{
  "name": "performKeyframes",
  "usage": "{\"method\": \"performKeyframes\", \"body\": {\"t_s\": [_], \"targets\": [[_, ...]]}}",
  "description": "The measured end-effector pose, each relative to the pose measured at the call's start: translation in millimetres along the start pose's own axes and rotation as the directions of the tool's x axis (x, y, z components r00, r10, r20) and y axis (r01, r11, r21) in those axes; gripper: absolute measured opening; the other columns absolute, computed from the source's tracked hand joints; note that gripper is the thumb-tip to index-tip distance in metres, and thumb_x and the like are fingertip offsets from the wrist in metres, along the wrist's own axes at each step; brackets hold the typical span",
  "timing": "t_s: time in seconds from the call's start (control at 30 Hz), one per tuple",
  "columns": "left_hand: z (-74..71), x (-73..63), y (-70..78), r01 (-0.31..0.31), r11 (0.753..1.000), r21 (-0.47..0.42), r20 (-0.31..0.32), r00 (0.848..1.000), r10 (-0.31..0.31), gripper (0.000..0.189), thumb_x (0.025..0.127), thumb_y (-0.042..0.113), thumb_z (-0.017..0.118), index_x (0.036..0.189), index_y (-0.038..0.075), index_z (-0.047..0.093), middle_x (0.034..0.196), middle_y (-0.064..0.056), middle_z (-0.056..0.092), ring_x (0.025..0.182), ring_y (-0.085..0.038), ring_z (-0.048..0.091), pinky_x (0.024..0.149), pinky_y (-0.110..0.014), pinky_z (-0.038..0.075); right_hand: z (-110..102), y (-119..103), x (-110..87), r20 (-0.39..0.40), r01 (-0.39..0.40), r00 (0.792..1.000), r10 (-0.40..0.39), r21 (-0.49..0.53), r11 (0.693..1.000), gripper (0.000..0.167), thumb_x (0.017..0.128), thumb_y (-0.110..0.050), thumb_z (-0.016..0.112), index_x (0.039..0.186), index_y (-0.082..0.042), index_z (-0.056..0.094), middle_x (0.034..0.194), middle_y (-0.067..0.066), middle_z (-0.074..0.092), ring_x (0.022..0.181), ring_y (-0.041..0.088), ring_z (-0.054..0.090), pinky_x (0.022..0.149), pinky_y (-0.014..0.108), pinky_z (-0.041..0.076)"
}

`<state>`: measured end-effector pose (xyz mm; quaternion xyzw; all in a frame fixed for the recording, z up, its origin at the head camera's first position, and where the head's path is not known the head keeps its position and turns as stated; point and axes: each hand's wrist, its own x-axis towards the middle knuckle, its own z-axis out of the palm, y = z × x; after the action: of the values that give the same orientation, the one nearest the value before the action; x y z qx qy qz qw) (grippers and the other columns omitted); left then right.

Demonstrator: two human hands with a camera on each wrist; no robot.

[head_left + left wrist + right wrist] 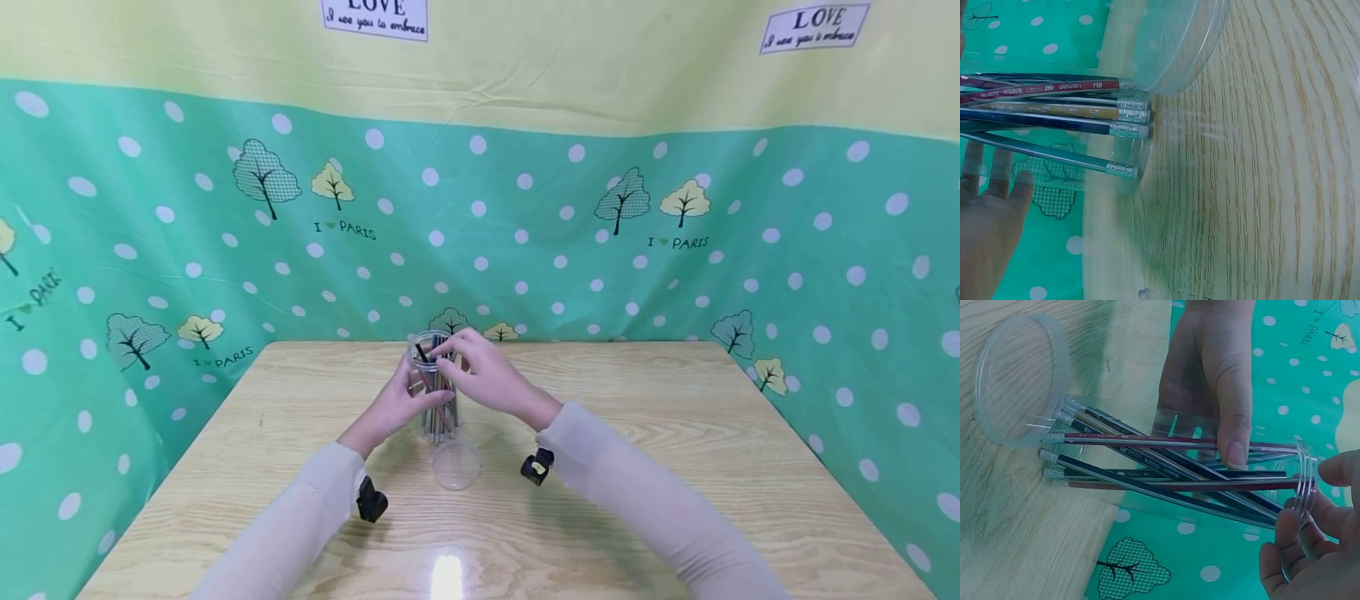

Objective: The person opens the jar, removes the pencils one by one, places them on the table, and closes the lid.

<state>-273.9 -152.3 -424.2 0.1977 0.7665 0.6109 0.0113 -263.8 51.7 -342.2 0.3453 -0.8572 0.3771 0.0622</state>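
A clear plastic jar (433,417) full of pencils (1166,478) stands on the table, its mouth uncovered. The pencils lean inside with their metal eraser ends at the bottom. My left hand (397,408) grips the jar's side, thumb across the near face in the right wrist view. Its fingers show behind the clear wall in the left wrist view. Over the mouth, my right hand (491,375) has its thumb and curled fingers around the rim (1305,481). A dark pencil's upper end (422,352) shows in the opening beside those fingers.
A round clear lid (456,465) lies on the wooden table (637,467), close in front of the jar. Behind the table's far edge hangs a green and yellow curtain (480,183) with dots and trees. Black camera mounts (537,467) sit at both wrists.
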Motion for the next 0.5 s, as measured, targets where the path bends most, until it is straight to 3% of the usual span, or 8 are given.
{"method": "performKeyframes", "body": {"t_s": [0.27,0.5], "targets": [[-0.3,-0.4,0.1,0.010,1.000,0.000,0.003,1.000,-0.010,0.083,0.089,0.027,0.079,0.153,0.042,0.027,0.154,0.002,0.039,0.139,-0.039,0.038,0.110,-0.066,0.030,-1.5,-0.9,-0.1,-0.018,0.018,1.000,-0.018,0.010,1.000,0.018,0.102,-0.020,0.060,0.112,-0.010,0.071,0.106,-0.001,0.057,0.078,0.013,0.052,0.063,0.027,0.049],[0.7,-0.8,0.7,0.015,1.000,-0.014,0.011,1.000,-0.014,0.084,0.091,0.022,0.077,0.155,0.038,0.024,0.156,0.000,0.035,0.141,-0.040,0.035,0.111,-0.067,0.027,-3.5,-0.6,1.2,-0.022,0.040,0.999,-0.040,-0.006,0.999,0.016,0.101,-0.019,0.062,0.111,-0.010,0.070,0.099,-0.003,0.060,0.081,0.013,0.053,0.067,0.027,0.049]]}}
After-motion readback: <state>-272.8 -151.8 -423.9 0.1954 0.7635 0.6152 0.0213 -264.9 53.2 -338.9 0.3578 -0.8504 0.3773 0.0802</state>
